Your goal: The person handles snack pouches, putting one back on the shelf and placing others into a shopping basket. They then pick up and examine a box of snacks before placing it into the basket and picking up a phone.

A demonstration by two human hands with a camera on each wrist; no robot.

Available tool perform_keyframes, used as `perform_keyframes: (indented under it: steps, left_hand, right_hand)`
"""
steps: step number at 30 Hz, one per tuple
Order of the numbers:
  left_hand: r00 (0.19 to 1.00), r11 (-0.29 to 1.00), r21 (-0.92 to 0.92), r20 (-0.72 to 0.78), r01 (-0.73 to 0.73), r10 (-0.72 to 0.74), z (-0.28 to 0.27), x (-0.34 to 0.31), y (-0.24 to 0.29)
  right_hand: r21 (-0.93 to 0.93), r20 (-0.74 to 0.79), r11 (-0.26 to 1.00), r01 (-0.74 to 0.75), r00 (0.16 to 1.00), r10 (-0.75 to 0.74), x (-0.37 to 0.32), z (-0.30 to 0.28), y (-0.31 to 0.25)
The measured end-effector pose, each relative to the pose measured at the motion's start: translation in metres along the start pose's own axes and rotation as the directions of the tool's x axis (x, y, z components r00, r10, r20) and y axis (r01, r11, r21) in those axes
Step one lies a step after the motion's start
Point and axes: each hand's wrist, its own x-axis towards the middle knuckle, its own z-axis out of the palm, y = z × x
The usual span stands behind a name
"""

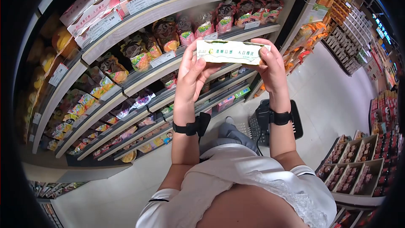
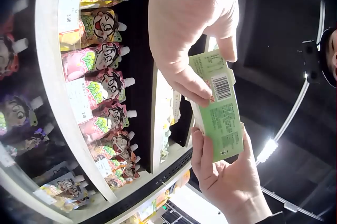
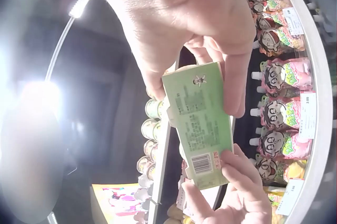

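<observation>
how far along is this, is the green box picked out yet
Done: the flat green-and-white cardboard box is up, clear of the white shelves. In hand: left hand and right hand pinch its ends, printed front facing the head camera. Left: it is not yet in the black mesh basket below.

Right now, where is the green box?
In the head view, the green box is held up between the left hand and right hand, in front of the shelved pouches.
</observation>
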Motion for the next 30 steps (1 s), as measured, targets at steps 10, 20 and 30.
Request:
perform_keyframes:
  steps: [10, 20, 30]
  left_hand:
    - [0.999, 0.999, -0.045, 0.044, -0.012, 0.014, -0.009, -0.002, -0.009]
    - [0.993, 0.998, -0.056, -0.113, 0.024, -0.030, 0.003, 0.002, -0.023]
    - [0.986, 1.000, -0.010, -0.167, 0.019, -0.021, 0.016, -0.006, -0.018]
  right_hand:
    - [0.155, -0.022, 0.977, -0.146, 0.988, 0.151, 0.002, 0.004, 0.008]
    - [0.331, 0.158, 0.900, -0.283, 0.957, 0.243, -0.006, -0.017, 0.010]
    - [0.094, 0.041, 0.961, -0.260, 0.965, 0.258, -0.014, -0.008, -0.004]
